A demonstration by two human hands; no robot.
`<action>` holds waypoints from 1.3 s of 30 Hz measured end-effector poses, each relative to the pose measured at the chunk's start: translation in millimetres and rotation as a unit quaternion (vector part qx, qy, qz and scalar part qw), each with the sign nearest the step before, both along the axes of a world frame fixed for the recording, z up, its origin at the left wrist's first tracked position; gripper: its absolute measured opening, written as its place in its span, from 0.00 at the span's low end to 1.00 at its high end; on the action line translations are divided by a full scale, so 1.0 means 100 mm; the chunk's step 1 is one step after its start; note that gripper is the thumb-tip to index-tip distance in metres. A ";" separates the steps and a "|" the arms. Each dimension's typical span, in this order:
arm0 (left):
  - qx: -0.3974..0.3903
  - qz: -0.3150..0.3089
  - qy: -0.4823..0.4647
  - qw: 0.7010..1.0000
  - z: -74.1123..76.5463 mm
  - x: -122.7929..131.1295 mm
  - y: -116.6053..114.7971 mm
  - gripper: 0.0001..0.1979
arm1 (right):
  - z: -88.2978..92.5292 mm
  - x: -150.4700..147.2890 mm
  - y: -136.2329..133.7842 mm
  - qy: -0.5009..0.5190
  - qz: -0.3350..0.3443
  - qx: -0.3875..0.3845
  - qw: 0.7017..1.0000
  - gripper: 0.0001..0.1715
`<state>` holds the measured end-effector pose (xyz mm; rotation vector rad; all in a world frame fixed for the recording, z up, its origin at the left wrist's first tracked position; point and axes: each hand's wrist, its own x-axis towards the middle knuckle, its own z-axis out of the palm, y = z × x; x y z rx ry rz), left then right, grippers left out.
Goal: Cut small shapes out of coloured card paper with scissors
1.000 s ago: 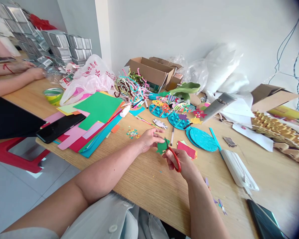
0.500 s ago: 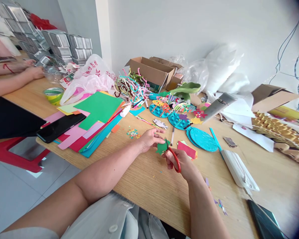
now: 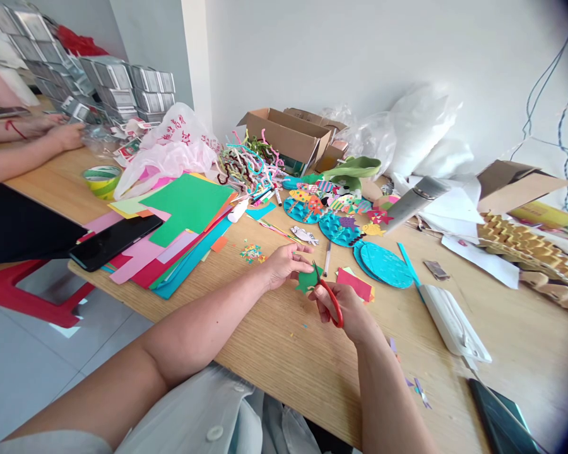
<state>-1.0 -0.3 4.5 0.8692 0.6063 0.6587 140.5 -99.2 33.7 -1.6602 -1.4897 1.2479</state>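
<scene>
Scissors (image 3: 332, 294): smooth red plastic handles, metal blades. Green piece (image 3: 306, 280): matt paper. Table (image 3: 269, 343): wood-grain top, faint sheen. Phone (image 3: 116, 241) on paper stack (image 3: 192, 202): glossy black. Turquoise ovals (image 3: 389, 265): rough, matt. Box (image 3: 300, 140): matt cardboard. Printed bag (image 3: 173, 139): thin crinkled plastic. Shirt (image 3: 192, 413): matt cloth.

left fingers (image 3: 300, 266) and scissors (image 3: 330, 292) partly hide the green paper (image 3: 305, 281)

Left hand (image 3: 283, 266) beside right hand (image 3: 352, 313)
</scene>
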 end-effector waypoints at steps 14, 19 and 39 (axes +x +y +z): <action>-0.002 0.001 -0.007 1.000 -0.01 0.01 0.00 0.26 | -0.06 0.03 0.00 0.012 -0.015 -0.003 1.000 0.24; -0.003 -0.006 -0.001 1.000 0.01 0.00 0.00 0.26 | -0.04 0.03 0.00 0.008 -0.001 -0.002 1.000 0.24; -0.001 -0.016 0.006 1.000 0.04 -0.01 -0.02 0.25 | -0.04 0.03 0.00 0.006 0.001 -0.006 1.000 0.23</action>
